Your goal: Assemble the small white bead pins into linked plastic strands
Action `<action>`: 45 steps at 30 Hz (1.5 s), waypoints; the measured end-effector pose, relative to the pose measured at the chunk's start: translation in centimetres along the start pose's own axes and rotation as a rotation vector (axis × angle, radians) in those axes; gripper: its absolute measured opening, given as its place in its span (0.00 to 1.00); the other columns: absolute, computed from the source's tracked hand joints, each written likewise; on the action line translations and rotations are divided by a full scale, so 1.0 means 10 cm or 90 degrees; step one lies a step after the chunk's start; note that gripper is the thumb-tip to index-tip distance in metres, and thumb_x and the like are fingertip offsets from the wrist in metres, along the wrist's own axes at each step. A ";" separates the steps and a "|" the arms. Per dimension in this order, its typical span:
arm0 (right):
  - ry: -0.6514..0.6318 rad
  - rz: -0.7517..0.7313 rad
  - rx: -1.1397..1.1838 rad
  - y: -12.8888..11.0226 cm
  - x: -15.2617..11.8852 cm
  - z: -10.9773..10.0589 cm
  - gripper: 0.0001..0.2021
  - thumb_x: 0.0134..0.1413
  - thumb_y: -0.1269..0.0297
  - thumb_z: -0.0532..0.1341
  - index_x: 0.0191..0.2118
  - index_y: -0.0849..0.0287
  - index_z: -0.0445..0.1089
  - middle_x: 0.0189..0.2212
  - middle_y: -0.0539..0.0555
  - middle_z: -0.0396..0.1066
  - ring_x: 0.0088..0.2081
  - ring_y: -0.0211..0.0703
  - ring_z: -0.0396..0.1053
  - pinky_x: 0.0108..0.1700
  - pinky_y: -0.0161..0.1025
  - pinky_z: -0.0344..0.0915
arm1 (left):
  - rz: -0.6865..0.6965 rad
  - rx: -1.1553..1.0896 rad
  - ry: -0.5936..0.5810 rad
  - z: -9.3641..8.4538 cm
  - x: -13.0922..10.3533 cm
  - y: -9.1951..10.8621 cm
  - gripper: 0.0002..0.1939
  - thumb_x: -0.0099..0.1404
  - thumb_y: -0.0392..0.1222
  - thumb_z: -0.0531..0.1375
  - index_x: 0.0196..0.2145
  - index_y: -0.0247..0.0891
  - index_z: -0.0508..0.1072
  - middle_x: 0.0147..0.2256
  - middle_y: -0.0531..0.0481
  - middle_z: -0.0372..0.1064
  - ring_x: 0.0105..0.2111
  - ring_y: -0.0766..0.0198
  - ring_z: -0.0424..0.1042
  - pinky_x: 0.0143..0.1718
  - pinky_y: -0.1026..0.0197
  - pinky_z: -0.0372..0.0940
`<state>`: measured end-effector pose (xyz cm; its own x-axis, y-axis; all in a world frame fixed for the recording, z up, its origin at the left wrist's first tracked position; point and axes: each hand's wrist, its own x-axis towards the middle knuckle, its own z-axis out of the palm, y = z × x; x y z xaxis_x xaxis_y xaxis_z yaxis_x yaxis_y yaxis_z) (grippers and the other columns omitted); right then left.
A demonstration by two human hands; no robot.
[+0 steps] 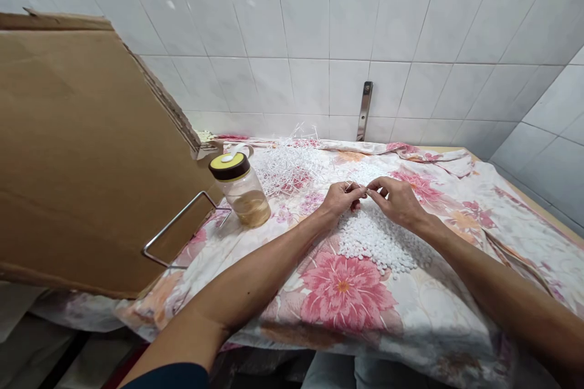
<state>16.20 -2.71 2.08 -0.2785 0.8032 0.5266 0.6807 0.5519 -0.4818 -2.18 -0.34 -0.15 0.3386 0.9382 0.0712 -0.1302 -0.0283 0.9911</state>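
Note:
My left hand (344, 197) and my right hand (396, 199) meet fingertip to fingertip above a pile of small white bead-like pieces (381, 240). Each hand has thumb and forefinger pinched together. Whatever they hold between them is too small to make out. Behind and to the left of my left hand lies a loose heap of thin white sticks (287, 164). More of the white pieces spread out behind my hands, partly hidden by them.
A clear jar (249, 206) with a yellow and black lid stands left, something brownish inside. Beside it are a metal wire handle (177, 225) and a large cardboard sheet (86, 152). A flowered cloth (292, 310) covers the table. A metal bracket (364, 110) stands against the tiled wall.

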 end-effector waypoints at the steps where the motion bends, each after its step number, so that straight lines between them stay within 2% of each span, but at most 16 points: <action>1: 0.011 -0.003 0.004 0.01 -0.01 0.01 0.03 0.63 0.65 0.63 0.38 0.56 0.75 0.34 0.54 0.79 0.30 0.42 0.74 0.35 0.39 0.68 | -0.001 0.002 -0.002 0.00 0.00 -0.01 0.22 0.55 0.57 0.71 0.28 0.33 0.75 0.20 0.52 0.67 0.19 0.71 0.64 0.21 0.65 0.57; 9: 0.031 -0.014 0.013 0.03 -0.10 0.02 0.04 0.62 0.63 0.65 0.36 0.56 0.72 0.30 0.52 0.77 0.26 0.41 0.71 0.32 0.39 0.67 | 0.004 0.007 0.003 0.01 0.02 -0.04 0.19 0.57 0.53 0.70 0.28 0.33 0.75 0.20 0.52 0.67 0.18 0.71 0.64 0.21 0.65 0.56; 18: 0.020 -0.019 0.027 0.04 -0.15 0.01 0.02 0.61 0.64 0.64 0.38 0.56 0.72 0.32 0.53 0.78 0.27 0.41 0.72 0.32 0.38 0.67 | 0.019 0.024 0.018 0.02 0.01 -0.06 0.19 0.58 0.53 0.69 0.27 0.33 0.75 0.20 0.52 0.66 0.19 0.71 0.64 0.22 0.65 0.56; 24: 0.075 -0.008 0.023 -0.01 -0.16 0.00 0.04 0.61 0.65 0.63 0.35 0.56 0.70 0.29 0.51 0.74 0.27 0.40 0.71 0.31 0.37 0.66 | 0.021 0.017 0.013 0.03 0.00 -0.05 0.19 0.57 0.54 0.69 0.27 0.32 0.75 0.23 0.51 0.69 0.19 0.71 0.65 0.22 0.65 0.57; 27: 0.097 0.001 0.026 -0.02 -0.16 0.01 0.03 0.61 0.65 0.63 0.36 0.56 0.69 0.30 0.52 0.75 0.27 0.40 0.71 0.31 0.38 0.66 | 0.021 0.012 0.012 0.03 0.00 -0.05 0.19 0.57 0.53 0.70 0.27 0.32 0.75 0.25 0.49 0.71 0.19 0.72 0.65 0.22 0.65 0.57; 33: 0.053 -0.020 0.014 -0.04 -0.15 0.02 0.04 0.63 0.64 0.61 0.39 0.56 0.73 0.37 0.55 0.79 0.29 0.41 0.72 0.32 0.39 0.68 | 0.033 0.004 -0.001 0.02 0.00 -0.06 0.20 0.57 0.54 0.70 0.27 0.32 0.75 0.24 0.51 0.68 0.20 0.72 0.64 0.22 0.65 0.57; 38: 0.057 -0.004 0.005 -0.04 -0.14 0.01 0.03 0.63 0.65 0.62 0.37 0.56 0.73 0.34 0.55 0.79 0.30 0.43 0.72 0.33 0.40 0.68 | 0.022 -0.001 0.005 0.03 0.00 -0.05 0.20 0.56 0.54 0.71 0.27 0.33 0.75 0.26 0.49 0.70 0.20 0.72 0.64 0.22 0.65 0.57; 45: 0.054 -0.010 0.002 0.00 -0.15 0.01 0.03 0.62 0.65 0.64 0.36 0.56 0.71 0.33 0.53 0.77 0.28 0.41 0.71 0.33 0.39 0.67 | -0.012 -0.026 0.010 0.03 0.00 -0.04 0.22 0.60 0.57 0.69 0.28 0.32 0.75 0.26 0.48 0.71 0.20 0.71 0.65 0.22 0.65 0.57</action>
<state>16.52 -3.93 1.21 -0.2304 0.7721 0.5923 0.6742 0.5656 -0.4750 -1.83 -0.44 -0.52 0.3261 0.9440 0.0509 -0.1618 0.0026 0.9868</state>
